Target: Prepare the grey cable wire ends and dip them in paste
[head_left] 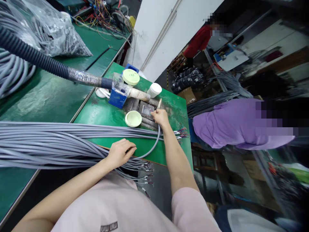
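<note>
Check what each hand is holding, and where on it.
Right hand appears to pinch a single grey cable near its end, above a metal fixture; the tip is hidden. Left hand closes over the grey cable bundle, partway along.

The only view looks from the person's head, forward and steeply down past their pink shirt point(113, 206). It sits close above the left hand point(120, 153) and right hand point(160, 117), faces across the green bench point(103, 112) from its near edge, and takes in the room beyond, tilted and curved toward the frame's edges by a wide lens.
</note>
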`<state>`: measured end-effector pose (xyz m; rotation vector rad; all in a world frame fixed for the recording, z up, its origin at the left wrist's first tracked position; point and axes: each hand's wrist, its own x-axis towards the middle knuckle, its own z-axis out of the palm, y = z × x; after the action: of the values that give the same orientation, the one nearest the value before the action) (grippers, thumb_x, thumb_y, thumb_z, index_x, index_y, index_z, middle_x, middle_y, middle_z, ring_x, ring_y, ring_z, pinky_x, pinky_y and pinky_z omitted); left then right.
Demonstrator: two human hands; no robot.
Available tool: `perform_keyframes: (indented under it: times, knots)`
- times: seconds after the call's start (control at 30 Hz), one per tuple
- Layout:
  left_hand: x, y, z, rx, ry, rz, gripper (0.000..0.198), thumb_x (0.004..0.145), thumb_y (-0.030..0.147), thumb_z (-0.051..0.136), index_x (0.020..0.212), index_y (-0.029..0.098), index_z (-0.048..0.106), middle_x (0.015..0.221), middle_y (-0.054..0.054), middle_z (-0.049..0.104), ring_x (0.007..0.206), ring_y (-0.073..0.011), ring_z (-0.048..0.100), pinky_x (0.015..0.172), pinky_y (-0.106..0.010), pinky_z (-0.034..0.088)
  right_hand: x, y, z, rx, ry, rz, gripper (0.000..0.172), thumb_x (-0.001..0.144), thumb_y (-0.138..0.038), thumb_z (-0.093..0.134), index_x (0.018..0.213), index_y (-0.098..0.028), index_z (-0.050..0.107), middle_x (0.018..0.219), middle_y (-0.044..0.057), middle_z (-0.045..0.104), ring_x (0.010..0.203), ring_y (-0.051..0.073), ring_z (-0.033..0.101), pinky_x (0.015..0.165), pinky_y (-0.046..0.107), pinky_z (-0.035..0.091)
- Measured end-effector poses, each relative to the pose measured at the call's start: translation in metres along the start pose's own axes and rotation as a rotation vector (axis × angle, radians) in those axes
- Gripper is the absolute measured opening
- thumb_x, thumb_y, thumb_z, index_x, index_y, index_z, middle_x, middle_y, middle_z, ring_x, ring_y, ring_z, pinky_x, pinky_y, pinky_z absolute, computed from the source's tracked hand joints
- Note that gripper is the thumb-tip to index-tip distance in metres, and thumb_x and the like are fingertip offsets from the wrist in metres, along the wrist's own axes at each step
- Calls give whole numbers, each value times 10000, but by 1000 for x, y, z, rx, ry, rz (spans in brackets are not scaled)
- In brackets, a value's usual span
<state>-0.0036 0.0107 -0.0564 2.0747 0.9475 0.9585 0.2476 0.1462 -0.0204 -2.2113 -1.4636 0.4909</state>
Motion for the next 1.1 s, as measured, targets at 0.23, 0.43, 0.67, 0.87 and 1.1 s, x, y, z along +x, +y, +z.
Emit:
perform_keyframes:
  times: [0.23,0.43,0.67,0.87,1.1]
  knots:
    - [1,1,-1,-76,16,-30,173,875,279,525,849,207,680,745,-47,693,681,-161,575,662,-273,411,-50,-28,-33,269,-65,-34,228,737,-383,587,680,-162,578,472,-33,556,314,66,426,350,191,298]
    - [-1,1,0,-18,2,-3,189,888,279,508,864,194,675,747,-46,685,691,-156,577,654,-267,412,-125,-45,-52,720,-245,-93,255,718,-388,658,813,-181,544,457,-63,585,270,46,394,297,158,245]
    - [0,2,0,-97,56,-5,172,871,283,533,837,177,664,700,-33,652,662,-142,562,639,-256,427,-168,-48,-45,793,-300,-110,266,780,-401,626,750,-200,454,446,-76,579,254,38,386,286,135,233]
    - [1,16,-4,-547,99,-313,169,796,312,617,810,150,664,676,-15,623,599,-113,538,568,-225,426,-192,-48,-36,864,-323,-80,276,816,-408,589,699,-193,461,422,-68,564,262,36,391,296,129,242]
    - [-8,29,2,-832,79,-464,227,723,354,699,792,140,670,704,-18,645,632,-114,560,619,-236,455,-205,-46,-31,882,-328,-65,287,812,-412,592,685,-192,457,416,-70,561,260,36,388,295,128,238]
